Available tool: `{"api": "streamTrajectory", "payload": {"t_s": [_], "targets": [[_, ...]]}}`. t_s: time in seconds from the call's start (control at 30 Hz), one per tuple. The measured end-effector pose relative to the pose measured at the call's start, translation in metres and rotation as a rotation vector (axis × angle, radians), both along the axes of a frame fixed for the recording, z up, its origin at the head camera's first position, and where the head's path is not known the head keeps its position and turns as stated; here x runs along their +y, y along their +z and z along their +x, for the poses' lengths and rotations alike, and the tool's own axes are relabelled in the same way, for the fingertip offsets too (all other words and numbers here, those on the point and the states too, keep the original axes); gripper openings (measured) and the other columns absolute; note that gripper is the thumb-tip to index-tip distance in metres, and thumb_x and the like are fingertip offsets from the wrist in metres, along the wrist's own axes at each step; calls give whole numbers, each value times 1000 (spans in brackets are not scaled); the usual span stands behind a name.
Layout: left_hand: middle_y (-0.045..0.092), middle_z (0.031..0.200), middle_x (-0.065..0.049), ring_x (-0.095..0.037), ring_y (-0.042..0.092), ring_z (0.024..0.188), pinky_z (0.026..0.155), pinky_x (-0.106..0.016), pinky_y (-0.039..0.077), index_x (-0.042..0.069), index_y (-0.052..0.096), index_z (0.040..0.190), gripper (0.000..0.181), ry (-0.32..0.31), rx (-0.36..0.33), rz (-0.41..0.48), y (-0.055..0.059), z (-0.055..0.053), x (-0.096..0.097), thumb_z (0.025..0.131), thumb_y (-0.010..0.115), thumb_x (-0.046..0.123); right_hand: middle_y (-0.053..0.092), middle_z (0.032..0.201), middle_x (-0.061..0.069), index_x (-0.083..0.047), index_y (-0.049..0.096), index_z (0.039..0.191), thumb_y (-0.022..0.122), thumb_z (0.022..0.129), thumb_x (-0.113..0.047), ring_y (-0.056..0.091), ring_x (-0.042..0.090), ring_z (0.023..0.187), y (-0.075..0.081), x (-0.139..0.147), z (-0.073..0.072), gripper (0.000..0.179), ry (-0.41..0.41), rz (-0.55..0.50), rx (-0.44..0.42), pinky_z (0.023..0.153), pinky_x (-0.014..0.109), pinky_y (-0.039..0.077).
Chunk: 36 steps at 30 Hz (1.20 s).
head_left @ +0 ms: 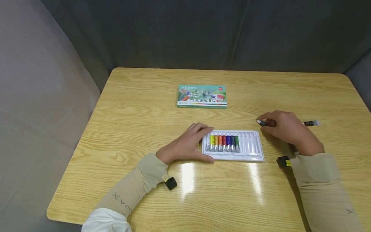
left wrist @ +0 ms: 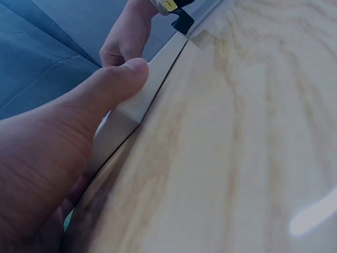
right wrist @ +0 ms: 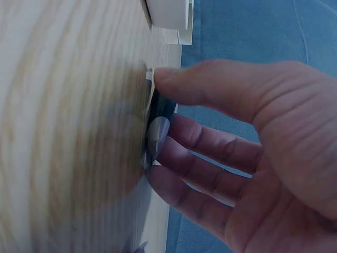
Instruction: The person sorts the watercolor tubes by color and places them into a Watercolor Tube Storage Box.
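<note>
Your right hand (head_left: 285, 127) pinches a dark paint tube (head_left: 262, 123); your left hand (head_left: 188, 143) grips the white plastic tray (head_left: 232, 157).
Your left thumb and fingers spread wide across the tray's left end; your right thumb and fingers nearly meet around the white-capped tube, right of the tray and close over the wooden surface (head_left: 130, 129); coloured tubes (head_left: 224, 143) line the tray's left part; a black tube (head_left: 310, 123) lies right of your right hand; a green paint box (head_left: 202, 96) lies behind the tray.

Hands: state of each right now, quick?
Left hand: holding the tray by its left end.
Right hand: pinching a dark tube.
</note>
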State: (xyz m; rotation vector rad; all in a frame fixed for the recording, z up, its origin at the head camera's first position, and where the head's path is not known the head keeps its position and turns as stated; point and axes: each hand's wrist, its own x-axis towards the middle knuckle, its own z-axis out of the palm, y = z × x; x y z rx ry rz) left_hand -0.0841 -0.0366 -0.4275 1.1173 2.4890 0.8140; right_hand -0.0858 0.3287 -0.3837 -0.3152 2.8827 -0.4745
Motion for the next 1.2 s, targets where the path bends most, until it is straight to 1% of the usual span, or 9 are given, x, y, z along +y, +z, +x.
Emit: {"api": "streamTrajectory", "payload": {"t_s": [0.13, 0.2, 0.33, 0.5, 0.63, 0.77, 0.9, 1.07, 1.2], "targets": [[39, 158, -1, -16, 36, 145, 121, -39, 40, 20, 31, 164, 113, -3, -2, 1, 0, 0, 0, 76, 80, 71, 72, 96, 11, -6, 70, 131, 69, 96, -15, 62, 19, 81, 0, -3, 1, 36, 28, 15, 15, 74, 43, 52], [39, 157, -1, -16, 36, 144, 121, -39, 41, 20, 31, 164, 113, -5, 0, 3, -1, 0, 0, 76, 80, 71, 72, 95, 11, -6, 70, 129, 69, 95, -14, 61, 19, 80, 0, -4, 1, 35, 27, 15, 11, 73, 41, 52], [39, 157, -1, -16, 37, 144, 121, -40, 42, 19, 32, 163, 112, -6, 1, 9, -1, 0, 0, 76, 80, 70, 72, 96, 12, -5, 69, 127, 71, 94, -15, 62, 20, 81, 1, -7, 1, 35, 21, 9, 1, 72, 41, 52], [39, 157, 0, -16, 37, 144, 120, -40, 42, 19, 32, 163, 113, -3, 0, 15, -2, 0, -1, 76, 80, 71, 72, 97, 11, -5, 68, 126, 73, 94, -17, 63, 20, 82, 5, -15, 4, 35, 17, 4, 23, 73, 42, 52], [39, 156, 0, -15, 37, 143, 120, -39, 42, 20, 32, 164, 113, -4, 6, 14, -2, 0, -1, 76, 79, 73, 72, 100, 15, -5, 67, 126, 74, 93, -19, 65, 23, 85, 9, -23, 5, 36, -9, -25, 32, 73, 42, 53], [39, 156, 0, -15, 36, 144, 120, -39, 42, 20, 31, 164, 113, -3, 3, 16, -3, 0, -1, 76, 78, 73, 72, 104, 17, -5, 66, 127, 73, 94, -18, 67, 26, 89, 13, -31, 7, 36, -28, -61, 19, 73, 41, 54], [39, 156, 0, -16, 36, 144, 121, -40, 41, 20, 31, 164, 113, -1, -4, 18, -2, 0, -1, 76, 80, 72, 73, 104, 17, -5, 65, 126, 72, 94, -18, 68, 27, 91, 18, -39, 10, 36, -15, -79, 16, 74, 40, 54], [39, 155, 0, -15, 37, 143, 121, -40, 42, 20, 32, 163, 112, 3, -5, 21, -2, 0, -1, 76, 81, 70, 73, 103, 16, -5, 65, 126, 73, 93, -18, 67, 25, 89, 22, -49, 13, 36, -12, -90, -1, 72, 36, 52], [40, 154, 0, -15, 37, 142, 120, -40, 42, 20, 33, 163, 111, 4, -2, 23, -2, 0, 0, 76, 81, 70, 72, 102, 15, -6, 64, 125, 73, 93, -18, 67, 24, 88, 24, -57, 15, 35, -22, -98, -25, 71, 35, 52]]}}
